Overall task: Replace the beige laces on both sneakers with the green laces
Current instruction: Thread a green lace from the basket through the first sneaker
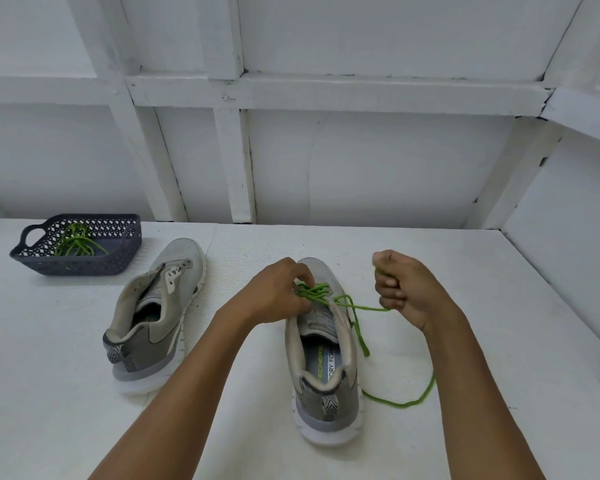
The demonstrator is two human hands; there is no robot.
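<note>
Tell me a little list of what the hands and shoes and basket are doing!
left hand: pinches the green lace at the grey sneaker's eyelets
right hand: grips the same lace, drawn out sideways
other sneaker: no lace showing, stands near the basket
basket: dark, holds a second green lace

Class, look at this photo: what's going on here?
A person is threading a green lace into one sneaker. The left hand pinches it at the eyelets; the right hand pulls one end sideways. The other sneaker shows no lace; a second lace lies in the basket.
</note>
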